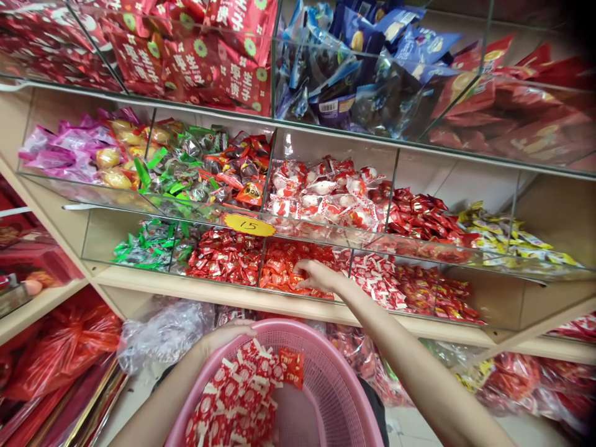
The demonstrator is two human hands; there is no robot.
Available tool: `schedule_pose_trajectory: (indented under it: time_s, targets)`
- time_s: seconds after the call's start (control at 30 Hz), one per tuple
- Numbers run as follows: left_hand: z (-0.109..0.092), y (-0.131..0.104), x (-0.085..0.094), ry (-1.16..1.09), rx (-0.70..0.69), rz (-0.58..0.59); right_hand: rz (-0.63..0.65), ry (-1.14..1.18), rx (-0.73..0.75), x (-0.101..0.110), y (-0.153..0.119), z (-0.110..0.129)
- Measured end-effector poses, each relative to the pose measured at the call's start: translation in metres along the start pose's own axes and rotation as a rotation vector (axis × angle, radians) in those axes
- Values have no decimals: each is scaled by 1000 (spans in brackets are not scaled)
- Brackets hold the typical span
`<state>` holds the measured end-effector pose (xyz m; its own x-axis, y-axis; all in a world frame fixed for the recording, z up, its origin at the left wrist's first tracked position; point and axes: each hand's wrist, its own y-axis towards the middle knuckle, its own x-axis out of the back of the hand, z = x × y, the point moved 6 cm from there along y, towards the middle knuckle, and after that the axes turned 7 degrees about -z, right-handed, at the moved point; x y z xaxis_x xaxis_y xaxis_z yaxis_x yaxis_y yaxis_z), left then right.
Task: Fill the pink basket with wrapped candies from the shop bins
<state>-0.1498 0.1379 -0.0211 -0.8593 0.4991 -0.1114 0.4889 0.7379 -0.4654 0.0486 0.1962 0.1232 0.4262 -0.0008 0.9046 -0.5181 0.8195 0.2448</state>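
Right grip [319,277]: reached into the lowest row of glass-fronted bins, over the orange-red packets [277,264]. Fingers bent, thumb standing a little apart from them; cannot tell whether a packet is caught between. Packets lie under and just left of this grip.

Left grip [228,336]: closed over the rim of a pink basket [347,366], at the basket's far left side. Basket lies nearer the wearer than the right grip, below the bin row, mouth up.

In the basket, just below the left grip: a heap of red-and-white wrapped sweets [242,397], massed to the left. One larger orange-red packet [293,367] at the heap's right edge, much like those under the right grip.

Bins beside the right grip: dark red sweets [226,257] to its left, past a divider; small red-and-white pieces [375,276] to its right. Above and left of it, a yellow label [250,225] marked 15. Left of the left grip, near it, a crumpled clear bag [165,329].
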Motion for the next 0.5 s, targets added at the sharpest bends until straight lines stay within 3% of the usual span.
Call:
schedule_pose_trajectory:
  time_s: [0.17,0.33,0.5]
  targets:
    - [4,5,3,-7,19,-31,-56,18,-8,-1,-2,4]
    - [0,6,6,72,15,-77,-25,-31,-49,-7,-4,1]
    - [1,3,6,62,29,-105,-48,-42,2,-3,-5,6]
